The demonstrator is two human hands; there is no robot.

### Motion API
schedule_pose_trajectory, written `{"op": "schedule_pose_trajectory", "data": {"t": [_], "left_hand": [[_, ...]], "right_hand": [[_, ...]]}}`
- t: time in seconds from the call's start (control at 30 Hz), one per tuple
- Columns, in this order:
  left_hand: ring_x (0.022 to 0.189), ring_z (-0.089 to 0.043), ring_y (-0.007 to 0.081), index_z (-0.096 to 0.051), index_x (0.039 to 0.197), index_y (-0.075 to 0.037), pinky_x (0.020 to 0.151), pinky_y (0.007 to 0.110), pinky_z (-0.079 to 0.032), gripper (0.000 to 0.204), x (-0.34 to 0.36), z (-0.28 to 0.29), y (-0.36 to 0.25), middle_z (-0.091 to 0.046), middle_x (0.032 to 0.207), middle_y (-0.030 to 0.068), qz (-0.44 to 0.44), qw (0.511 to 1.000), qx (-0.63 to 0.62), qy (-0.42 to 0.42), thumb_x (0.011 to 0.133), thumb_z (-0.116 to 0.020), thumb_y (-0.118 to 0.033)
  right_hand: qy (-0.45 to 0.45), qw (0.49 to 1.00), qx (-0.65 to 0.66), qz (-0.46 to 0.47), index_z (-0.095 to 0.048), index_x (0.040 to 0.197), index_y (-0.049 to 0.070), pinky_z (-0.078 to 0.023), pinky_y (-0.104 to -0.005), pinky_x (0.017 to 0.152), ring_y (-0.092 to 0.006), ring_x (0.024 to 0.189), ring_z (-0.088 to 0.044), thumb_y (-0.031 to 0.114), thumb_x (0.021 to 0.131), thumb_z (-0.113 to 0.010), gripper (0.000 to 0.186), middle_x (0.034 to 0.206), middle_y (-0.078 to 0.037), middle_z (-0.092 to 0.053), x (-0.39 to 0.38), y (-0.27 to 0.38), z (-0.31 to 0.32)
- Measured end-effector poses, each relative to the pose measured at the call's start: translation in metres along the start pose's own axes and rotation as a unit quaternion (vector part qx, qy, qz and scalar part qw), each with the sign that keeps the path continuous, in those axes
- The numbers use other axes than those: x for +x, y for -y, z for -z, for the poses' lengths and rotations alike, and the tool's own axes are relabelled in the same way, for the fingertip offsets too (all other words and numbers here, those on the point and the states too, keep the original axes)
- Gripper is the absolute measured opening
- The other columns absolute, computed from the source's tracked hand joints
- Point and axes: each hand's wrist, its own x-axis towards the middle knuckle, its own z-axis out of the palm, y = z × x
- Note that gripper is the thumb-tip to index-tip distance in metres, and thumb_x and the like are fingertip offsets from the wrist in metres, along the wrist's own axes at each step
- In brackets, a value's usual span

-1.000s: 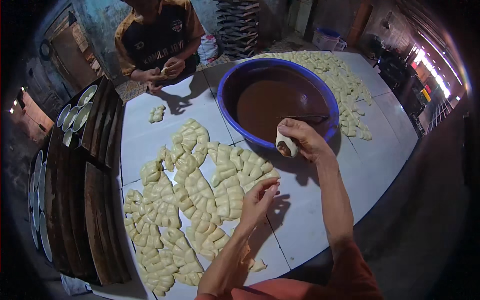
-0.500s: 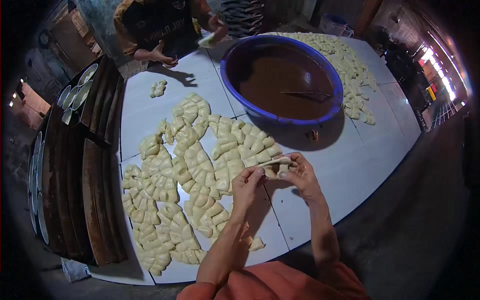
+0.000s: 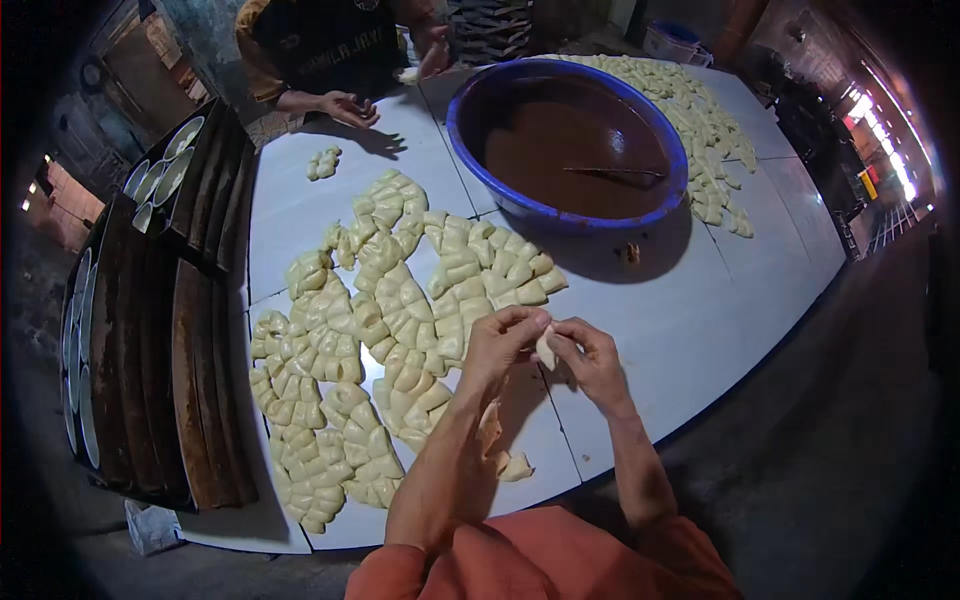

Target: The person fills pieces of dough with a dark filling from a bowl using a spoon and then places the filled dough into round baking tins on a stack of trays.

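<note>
My left hand (image 3: 500, 350) and my right hand (image 3: 595, 370) pinch a pale dough piece (image 3: 547, 350) between them, fingertips close together. Many pale dough pieces (image 3: 400, 300) lie in clustered patches on the white tiled table (image 3: 680, 340), left of and beyond my hands. A wide blue basin (image 3: 660, 210) holds brown liquid (image 3: 540, 140), with a thin dark utensil (image 3: 610, 171) in it. A small brown smear (image 3: 632, 252) is on the table below the basin.
A co-worker (image 3: 330, 50) stands across the table, hands open, near a small dough cluster (image 3: 323, 163). Stacked dark metal trays (image 3: 190, 380) with pale oval tins (image 3: 180, 135) line the left. More dough (image 3: 710, 130) lies behind the basin; a bucket (image 3: 672, 38) stands beyond.
My right hand has come down from the basin to meet my left. The dough piece, earlier open with brown inside, is now narrower between both hands. The co-worker's hands have moved apart.
</note>
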Motion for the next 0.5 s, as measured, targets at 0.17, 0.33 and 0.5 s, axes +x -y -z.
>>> {"op": "schedule_pose_trajectory", "data": {"t": [0.17,0.33,0.5], "left_hand": [[0.083,-0.065,0.0119,-0.067,0.11,-0.002,0.067,0.026,-0.055,0.032,-0.005,0.006,0.004,-0.069,0.096,0.0061,0.017,0.999,-0.009,0.048,0.09,-0.072,-0.027],[0.089,-0.067,0.0145,-0.065,0.115,0.0,0.069,0.027,-0.057,0.027,-0.02,-0.003,0.016,-0.068,0.1,0.0082,-0.022,0.997,-0.048,0.061,0.093,-0.067,-0.015],[0.087,-0.065,0.0117,-0.066,0.116,0.0,0.07,0.025,-0.056,0.025,-0.025,-0.011,0.032,-0.068,0.102,0.0062,-0.046,0.995,0.002,0.087,0.096,-0.059,-0.013]], "right_hand": [[0.042,0.995,-0.039,0.085,-0.063,0.12,0.0,-0.054,-0.0254,0.073,-0.0137,0.094,-0.061,0.005,0.089,-0.068,0.032,0.116,-0.01,-0.06,-0.015,0.005,0.004],[-0.074,0.977,-0.104,0.17,-0.061,0.113,0.001,-0.051,-0.0302,0.084,-0.0192,0.098,-0.058,0.007,0.095,-0.061,0.019,0.118,-0.015,-0.058,-0.019,-0.006,-0.017],[-0.263,0.95,-0.085,0.146,-0.061,0.104,0.001,-0.054,-0.0331,0.076,-0.0218,0.086,-0.065,0.007,0.093,-0.063,0.013,0.098,-0.013,-0.065,-0.024,-0.021,-0.029]]}}
